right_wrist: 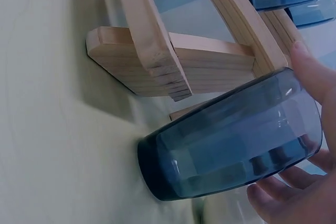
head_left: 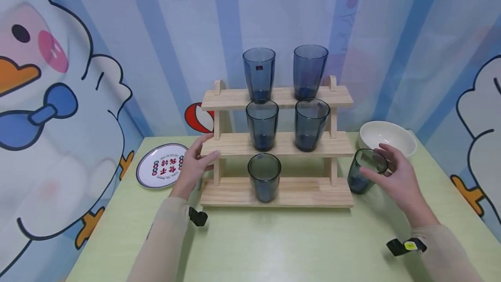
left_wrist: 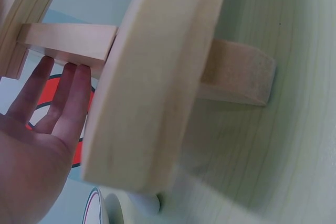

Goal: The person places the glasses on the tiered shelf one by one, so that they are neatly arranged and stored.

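A three-tier wooden rack bears blue-grey glass tumblers: two on top, among them a labelled tumbler, two on the middle board, and one lower tumbler on the bottom board. My left hand touches the rack's left end at middle-board height. In the left wrist view its straight fingers lie against a wooden support. Beside the rack's right end, my right hand holds another tumbler near its rim, thumb on one side and fingers on the other. That tumbler leans, its base close to the table.
On the table, a white plate with red characters lies left of the rack. A cream bowl stands behind my right hand. A striped cartoon duck curtain hangs close behind the rack.
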Available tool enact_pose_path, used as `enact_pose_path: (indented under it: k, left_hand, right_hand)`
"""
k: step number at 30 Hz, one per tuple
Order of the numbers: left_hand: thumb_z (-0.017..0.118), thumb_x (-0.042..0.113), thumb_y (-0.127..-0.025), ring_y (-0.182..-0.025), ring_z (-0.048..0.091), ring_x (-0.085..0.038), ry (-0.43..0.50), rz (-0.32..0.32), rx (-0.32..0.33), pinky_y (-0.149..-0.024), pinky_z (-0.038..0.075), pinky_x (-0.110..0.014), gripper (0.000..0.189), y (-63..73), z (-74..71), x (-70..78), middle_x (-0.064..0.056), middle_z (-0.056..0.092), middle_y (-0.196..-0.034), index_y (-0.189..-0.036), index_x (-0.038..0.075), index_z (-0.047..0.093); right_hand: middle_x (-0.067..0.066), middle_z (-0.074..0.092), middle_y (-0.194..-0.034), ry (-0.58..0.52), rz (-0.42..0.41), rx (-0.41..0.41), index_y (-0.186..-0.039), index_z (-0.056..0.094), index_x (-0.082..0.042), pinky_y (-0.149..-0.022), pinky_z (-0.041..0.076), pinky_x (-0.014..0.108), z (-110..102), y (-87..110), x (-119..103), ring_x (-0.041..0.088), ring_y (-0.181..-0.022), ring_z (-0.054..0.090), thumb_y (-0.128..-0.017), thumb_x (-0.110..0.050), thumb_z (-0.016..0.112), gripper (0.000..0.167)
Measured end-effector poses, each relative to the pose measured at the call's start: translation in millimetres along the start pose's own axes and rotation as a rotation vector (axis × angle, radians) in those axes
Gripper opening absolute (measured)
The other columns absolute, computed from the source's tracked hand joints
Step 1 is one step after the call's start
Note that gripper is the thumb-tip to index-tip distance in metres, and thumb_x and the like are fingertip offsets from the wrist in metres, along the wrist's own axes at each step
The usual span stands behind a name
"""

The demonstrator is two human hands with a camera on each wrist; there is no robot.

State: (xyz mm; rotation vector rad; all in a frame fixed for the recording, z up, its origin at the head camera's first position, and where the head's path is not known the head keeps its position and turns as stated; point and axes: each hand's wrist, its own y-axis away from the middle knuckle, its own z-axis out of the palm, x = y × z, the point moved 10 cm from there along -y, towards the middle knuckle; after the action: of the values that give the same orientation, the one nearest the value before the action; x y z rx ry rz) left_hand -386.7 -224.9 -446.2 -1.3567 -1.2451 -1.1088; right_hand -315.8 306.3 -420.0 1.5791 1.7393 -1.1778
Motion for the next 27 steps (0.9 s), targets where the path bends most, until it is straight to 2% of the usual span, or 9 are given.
enact_pose_path:
  k: [2,4,7,14,18,27]
  left_hand:
    - [0.075,0.027,-0.099,-0.121,0.063,-0.034,0.001,0.003,-0.001,-0.096,0.06,-0.05,0.061,-0.2,0.1,-0.2,-0.009,0.052,-0.154,-0.155,0.033,0.051]
    - [0.076,0.026,-0.099,-0.121,0.063,-0.034,0.005,0.008,0.003,-0.095,0.06,-0.05,0.06,-0.4,-0.2,-0.1,-0.009,0.053,-0.153,-0.153,0.034,0.052]
    - [0.076,0.026,-0.099,-0.12,0.064,-0.034,0.005,0.015,0.005,-0.094,0.061,-0.05,0.06,-0.2,-0.7,0.6,-0.009,0.053,-0.153,-0.153,0.035,0.052]
    - [0.076,0.029,-0.099,-0.122,0.063,-0.034,0.0,0.005,0.001,-0.096,0.06,-0.052,0.061,1.3,0.2,0.6,-0.007,0.052,-0.155,-0.154,0.035,0.052]
    - [0.077,0.028,-0.098,-0.121,0.063,-0.034,0.004,0.009,0.003,-0.095,0.06,-0.051,0.06,1.6,-0.2,0.6,-0.006,0.052,-0.155,-0.153,0.035,0.053]
    - [0.075,0.026,-0.099,-0.119,0.063,-0.033,0.009,0.011,-0.004,-0.095,0.06,-0.051,0.06,0.2,0.3,0.8,-0.009,0.053,-0.154,-0.155,0.032,0.052]
  right_hand:
    - [0.028,0.048,-0.152,-0.023,0.005,-0.003,-0.163,0.031,-0.004,-0.083,0.045,0.006,1.4,-0.1,2.7,-0.008,-0.118,0.05,-0.093,-0.019,0.083,0.088]
    - [0.028,0.048,-0.152,-0.047,0.0,-0.01,-0.162,0.031,-0.002,-0.082,0.046,0.006,3.9,-0.3,4.1,-0.012,-0.116,0.049,-0.094,-0.017,0.082,0.087]
    - [0.02,0.05,-0.149,-0.096,-0.015,-0.026,-0.161,0.032,0.0,-0.084,0.05,0.007,8.7,0.2,3.7,-0.008,-0.118,0.052,-0.094,-0.013,0.081,0.085]
    - [-0.008,0.058,-0.135,-0.205,-0.056,-0.038,-0.156,0.037,-0.001,-0.085,0.054,0.01,17.3,2.1,6.1,-0.006,-0.117,0.058,-0.092,-0.002,0.08,0.077]
    - [-0.01,0.06,-0.133,-0.246,-0.044,-0.04,-0.155,0.038,-0.004,-0.086,0.054,0.01,18.2,1.5,9.2,-0.002,-0.117,0.061,-0.093,0.0,0.079,0.075]
    - [-0.015,0.063,-0.129,-0.216,-0.007,-0.01,-0.156,0.04,-0.008,-0.084,0.053,0.01,13.7,2.3,13.9,0.002,-0.115,0.061,-0.092,-0.005,0.081,0.076]
